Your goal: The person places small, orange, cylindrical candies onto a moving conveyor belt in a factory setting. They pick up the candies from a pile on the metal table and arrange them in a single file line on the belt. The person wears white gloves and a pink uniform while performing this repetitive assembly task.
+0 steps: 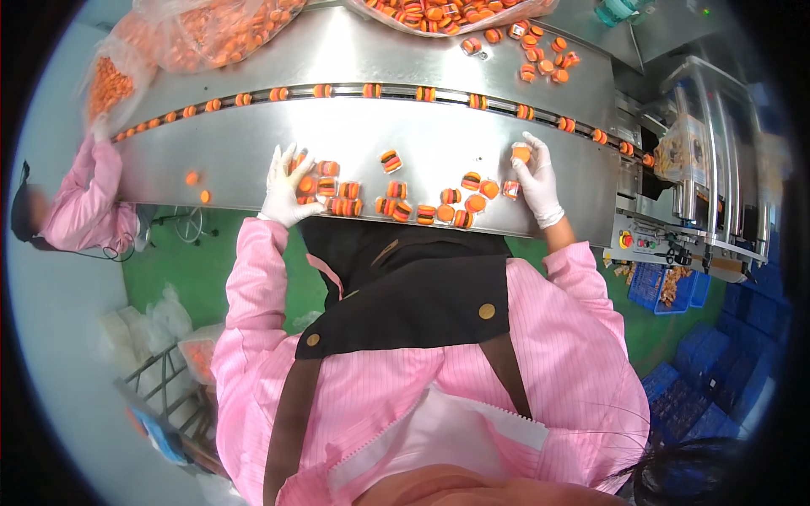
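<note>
White-gloved, my left hand [288, 187] is open at the near edge of the steel table, its fingers spread around the left end of a loose group of burger-shaped sweets [344, 206]. Some pieces sit against its fingers and thumb. My right hand [540, 180], also gloved, pinches one orange burger-shaped sweet [521, 153] between thumb and fingers, a little above the table. Several more sweets [476, 202] lie between the hands, some on their sides with coloured layers showing. One sweet [391, 161] lies apart, farther back.
A narrow conveyor channel [396, 90] carries spaced sweets across the table toward a clear-covered machine [688, 126] at right. Large bags of sweets [228, 34] stand at the back. A co-worker in pink [80, 198] works at far left. Blue crates [654, 282] sit at lower right.
</note>
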Motion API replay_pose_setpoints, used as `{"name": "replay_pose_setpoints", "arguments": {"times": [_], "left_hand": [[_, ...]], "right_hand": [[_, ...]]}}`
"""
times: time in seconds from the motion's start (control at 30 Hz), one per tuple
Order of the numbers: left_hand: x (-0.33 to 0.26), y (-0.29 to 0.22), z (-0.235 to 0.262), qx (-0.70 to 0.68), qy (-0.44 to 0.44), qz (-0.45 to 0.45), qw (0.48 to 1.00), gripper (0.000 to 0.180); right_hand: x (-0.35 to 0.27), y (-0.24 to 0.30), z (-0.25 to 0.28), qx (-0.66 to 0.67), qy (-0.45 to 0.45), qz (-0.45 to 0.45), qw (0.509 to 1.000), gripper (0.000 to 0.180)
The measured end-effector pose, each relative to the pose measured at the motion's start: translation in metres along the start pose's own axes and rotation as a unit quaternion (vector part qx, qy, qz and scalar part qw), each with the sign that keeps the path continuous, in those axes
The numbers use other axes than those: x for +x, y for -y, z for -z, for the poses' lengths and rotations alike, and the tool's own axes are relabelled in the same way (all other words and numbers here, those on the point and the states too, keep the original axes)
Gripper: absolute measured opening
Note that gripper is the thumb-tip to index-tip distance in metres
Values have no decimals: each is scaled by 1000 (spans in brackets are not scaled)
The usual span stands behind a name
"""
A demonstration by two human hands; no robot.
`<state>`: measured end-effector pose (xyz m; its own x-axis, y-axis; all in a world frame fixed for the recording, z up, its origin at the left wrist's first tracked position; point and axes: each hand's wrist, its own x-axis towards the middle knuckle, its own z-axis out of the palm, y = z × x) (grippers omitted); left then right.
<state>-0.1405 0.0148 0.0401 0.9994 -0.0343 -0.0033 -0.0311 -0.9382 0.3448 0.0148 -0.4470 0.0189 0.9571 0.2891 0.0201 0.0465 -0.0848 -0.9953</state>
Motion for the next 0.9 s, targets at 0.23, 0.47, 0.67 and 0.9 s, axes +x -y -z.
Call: {"name": "replay_pose_setpoints", "arguments": {"times": [0.23, 0.47, 0.67, 0.9], "left_hand": [[18, -31, -12, 18, -9, -52, 998, 77], [38, -62, -16, -7, -49, -65, 997, 60], [52, -69, -20, -34, -87, -41, 995, 67], [19, -68, 13, -55, -36, -88, 994, 91]], "right_hand": [[-33, 7, -37, -188, 1, 131, 973, 45], [-10, 11, -70, -300, 54, 233, 923, 42], [13, 30, -92, -322, 62, 255, 910, 43], [-32, 66, -94, -332, 170, 297, 879, 45]]}}
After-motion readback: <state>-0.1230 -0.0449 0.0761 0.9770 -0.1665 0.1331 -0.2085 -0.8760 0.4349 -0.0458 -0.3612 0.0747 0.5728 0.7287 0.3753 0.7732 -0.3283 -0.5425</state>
